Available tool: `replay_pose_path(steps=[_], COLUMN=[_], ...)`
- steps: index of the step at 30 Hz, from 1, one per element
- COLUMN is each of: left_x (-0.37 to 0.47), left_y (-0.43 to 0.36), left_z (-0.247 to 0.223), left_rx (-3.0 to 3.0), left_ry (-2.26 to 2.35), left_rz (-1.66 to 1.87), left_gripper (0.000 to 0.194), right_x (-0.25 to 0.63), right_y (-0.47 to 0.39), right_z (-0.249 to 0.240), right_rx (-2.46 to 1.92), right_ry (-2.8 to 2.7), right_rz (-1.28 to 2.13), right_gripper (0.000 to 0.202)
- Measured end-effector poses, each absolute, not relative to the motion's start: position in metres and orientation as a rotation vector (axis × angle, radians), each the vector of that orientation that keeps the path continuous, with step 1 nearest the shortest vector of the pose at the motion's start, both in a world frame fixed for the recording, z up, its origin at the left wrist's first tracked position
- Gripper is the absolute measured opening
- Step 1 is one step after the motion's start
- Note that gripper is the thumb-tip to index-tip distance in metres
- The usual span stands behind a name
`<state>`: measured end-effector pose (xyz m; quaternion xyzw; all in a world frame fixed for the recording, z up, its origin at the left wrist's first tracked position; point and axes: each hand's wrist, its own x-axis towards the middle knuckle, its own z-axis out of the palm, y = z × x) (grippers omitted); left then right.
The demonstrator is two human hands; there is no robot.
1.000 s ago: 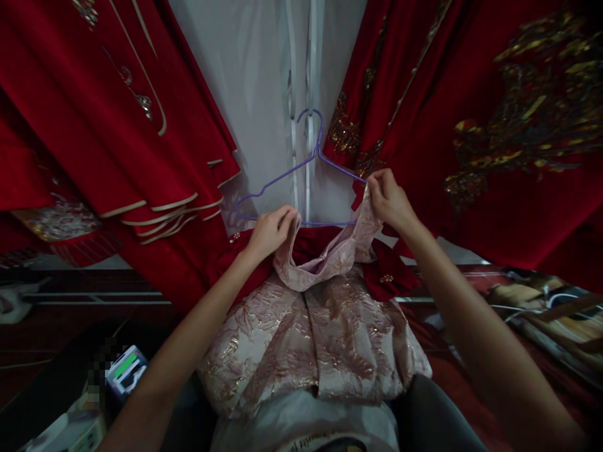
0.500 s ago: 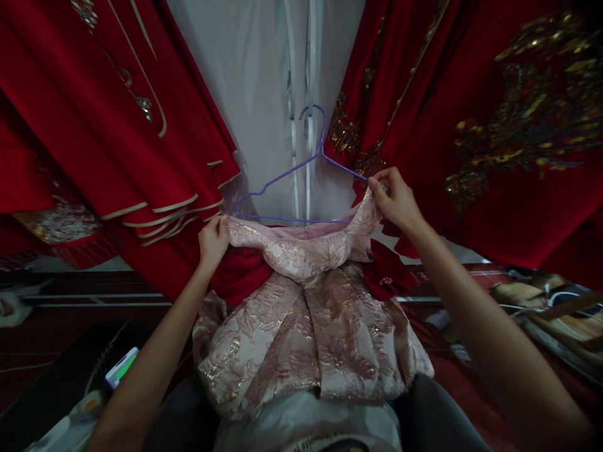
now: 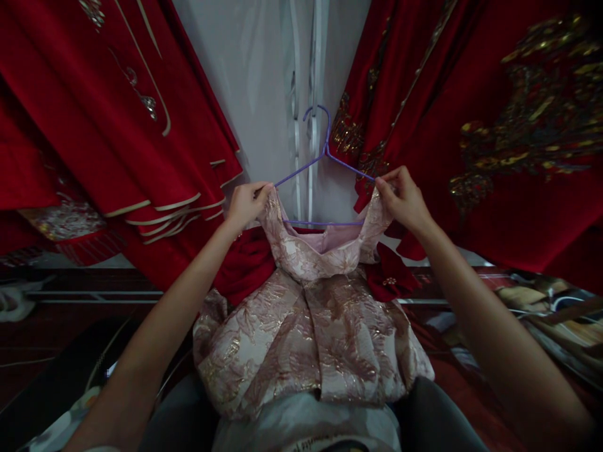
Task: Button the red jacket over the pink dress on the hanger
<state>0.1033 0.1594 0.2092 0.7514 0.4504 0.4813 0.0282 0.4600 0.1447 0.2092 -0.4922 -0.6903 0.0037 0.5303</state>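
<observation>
A pink brocade dress (image 3: 311, 326) with gold thread lies over my lap, its neckline facing away from me. My left hand (image 3: 249, 202) pinches the dress's left strap at its top, by the left arm of a purple hanger (image 3: 306, 166). On the other side, my right hand (image 3: 401, 196) pinches the right strap against the hanger's right arm. Both straps now stand raised, and the hanger's lower bar crosses the neck opening. The hook points up and away. Red bows (image 3: 390, 274) sit at both sides of the dress.
Red garments with beads (image 3: 179, 125) hang at the left, and others with gold sequins (image 3: 532, 119) hang at the right. Pale grey cloth (image 3: 254, 81) hangs between them. A metal rail (image 3: 103, 297) runs low behind my arms. Assorted items (image 3: 556, 301) lie at the right.
My left hand has moved right and up with the left strap, to the hanger's left arm. That end of the hanger is now covered by the strap. My right hand has barely moved.
</observation>
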Motion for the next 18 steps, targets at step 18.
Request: replay_pose_path(steps=[18], left_x=[0.011], left_y=[0.168], left_z=[0.144], left_rx=[2.092], left_ry=[1.508], left_rz=[0.901], left_gripper=[0.03], right_x=[0.461], right_y=[0.152], right_z=[0.206], right_rx=[-1.124], right_ry=[-1.623], right_rz=[0.105], right_gripper=[0.031])
